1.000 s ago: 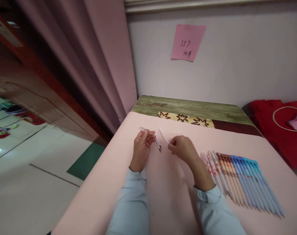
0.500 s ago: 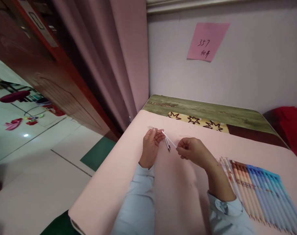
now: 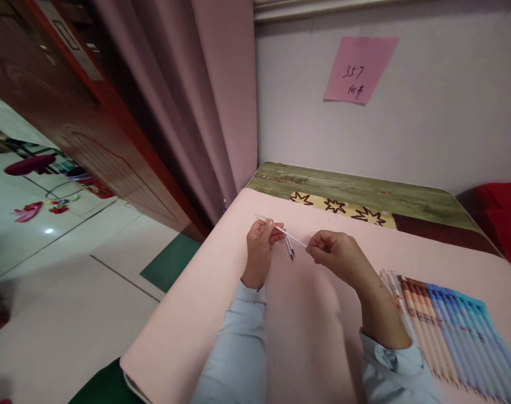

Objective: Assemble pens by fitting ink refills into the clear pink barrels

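Observation:
My left hand [image 3: 260, 244] is closed around a few thin pen refills [image 3: 289, 247] whose dark tips poke out to the right. My right hand [image 3: 333, 252] pinches the end of one white refill [image 3: 292, 238], which runs up-left between the two hands to the left fingers. Both hands hover over the pink table top [image 3: 205, 314]. A row of several pens [image 3: 442, 328], pink, orange and blue, lies side by side on the table at the right, beside my right forearm.
A green and yellow patterned surface [image 3: 356, 196] adjoins the table's far edge by the wall. A pink note [image 3: 358, 68] hangs on the wall. Curtain [image 3: 205, 101] and wooden door [image 3: 82, 129] stand left; red cloth [image 3: 505, 219] lies at the right.
The view has swung to the right. My right hand brought its white refill over to the left hand, so the refill now bridges both hands.

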Available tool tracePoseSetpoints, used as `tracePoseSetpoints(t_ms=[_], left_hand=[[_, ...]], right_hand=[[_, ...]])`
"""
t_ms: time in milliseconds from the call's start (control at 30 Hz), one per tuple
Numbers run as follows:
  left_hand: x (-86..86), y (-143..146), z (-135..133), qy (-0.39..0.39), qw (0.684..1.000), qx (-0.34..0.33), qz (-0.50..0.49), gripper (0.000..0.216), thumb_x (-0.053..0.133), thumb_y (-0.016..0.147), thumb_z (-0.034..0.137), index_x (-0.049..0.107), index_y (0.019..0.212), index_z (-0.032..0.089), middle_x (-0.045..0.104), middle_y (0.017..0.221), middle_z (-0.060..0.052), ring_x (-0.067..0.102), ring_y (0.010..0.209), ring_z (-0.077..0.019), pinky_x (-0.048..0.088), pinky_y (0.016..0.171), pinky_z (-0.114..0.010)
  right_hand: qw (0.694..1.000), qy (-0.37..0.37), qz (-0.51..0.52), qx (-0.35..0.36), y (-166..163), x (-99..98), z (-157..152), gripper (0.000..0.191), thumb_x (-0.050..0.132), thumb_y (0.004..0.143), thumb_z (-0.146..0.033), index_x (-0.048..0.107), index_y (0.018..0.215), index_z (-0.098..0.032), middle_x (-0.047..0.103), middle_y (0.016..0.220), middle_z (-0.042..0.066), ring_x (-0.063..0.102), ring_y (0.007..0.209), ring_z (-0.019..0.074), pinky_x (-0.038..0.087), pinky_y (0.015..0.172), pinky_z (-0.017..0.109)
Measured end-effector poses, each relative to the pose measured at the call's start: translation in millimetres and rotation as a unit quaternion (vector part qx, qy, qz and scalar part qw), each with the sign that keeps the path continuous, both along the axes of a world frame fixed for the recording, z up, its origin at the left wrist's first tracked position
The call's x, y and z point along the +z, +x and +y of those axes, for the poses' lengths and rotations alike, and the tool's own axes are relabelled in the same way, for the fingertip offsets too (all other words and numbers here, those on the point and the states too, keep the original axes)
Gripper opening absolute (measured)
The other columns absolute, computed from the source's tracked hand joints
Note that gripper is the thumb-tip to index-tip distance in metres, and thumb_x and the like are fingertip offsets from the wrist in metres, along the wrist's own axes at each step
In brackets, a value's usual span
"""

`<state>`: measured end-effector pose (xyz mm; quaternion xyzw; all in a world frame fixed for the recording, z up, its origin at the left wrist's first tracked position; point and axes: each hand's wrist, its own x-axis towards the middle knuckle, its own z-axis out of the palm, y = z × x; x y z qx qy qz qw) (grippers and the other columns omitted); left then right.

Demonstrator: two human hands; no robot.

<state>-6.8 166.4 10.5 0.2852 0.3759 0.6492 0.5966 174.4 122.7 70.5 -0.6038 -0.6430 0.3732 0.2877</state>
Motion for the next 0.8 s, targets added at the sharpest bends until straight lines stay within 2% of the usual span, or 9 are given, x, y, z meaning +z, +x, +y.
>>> tracePoseSetpoints(t_ms=[167, 300, 567, 800], left_hand=[[1.3, 0.3, -2.3, -0.013, 0.997, -0.051, -0.053, 0.030, 0.079, 0.078, 0.034, 0.063, 0.094, 0.014, 0.074, 0.091, -0.008, 0.070, 0.074, -0.0127, 0.056, 0.074, -0.026], [3.1, 1.8, -5.6, -0.005, 0.995, -0.093, -0.048, 0.030, 0.080, 0.077, 0.033, 0.066, 0.095, 0.013, 0.075, 0.092, -0.009, 0.070, 0.075, -0.0133, 0.057, 0.074, -0.026], [3.8, 7.3, -8.1, -0.003, 0.993, -0.116, -0.017, 0.032, 0.079, 0.077, 0.038, 0.063, 0.092, 0.014, 0.076, 0.091, -0.011, 0.071, 0.074, -0.0168, 0.057, 0.066, -0.027], [3.8, 10.2, -8.8, -0.001, 0.993, -0.113, -0.012, 0.030, 0.076, 0.080, 0.039, 0.063, 0.091, 0.014, 0.076, 0.093, -0.010, 0.071, 0.074, -0.0157, 0.057, 0.067, -0.026]], right_hand=[[0.998, -0.005, 0.058, -0.011, 0.0, -7.9, 3.0, 0.016, 0.064, 0.076, -0.035, 0.068, 0.074, -0.020, 0.065, 0.063, 0.000, 0.058, 0.057, 0.0133, 0.042, 0.054, 0.024], [0.997, -0.003, 0.069, -0.034, 1.6, -14.8, 5.6, 0.020, 0.064, 0.077, -0.039, 0.067, 0.075, -0.019, 0.066, 0.065, 0.002, 0.060, 0.058, 0.0147, 0.044, 0.055, 0.025], [0.996, 0.006, 0.075, -0.053, -3.3, -12.0, 4.9, 0.019, 0.065, 0.076, -0.037, 0.064, 0.072, -0.019, 0.065, 0.061, 0.001, 0.060, 0.057, 0.0150, 0.044, 0.055, 0.024], [0.996, 0.006, 0.068, -0.060, -8.1, -13.1, 5.3, 0.019, 0.063, 0.077, -0.038, 0.064, 0.072, -0.020, 0.065, 0.062, 0.001, 0.061, 0.059, 0.0154, 0.044, 0.056, 0.024]])
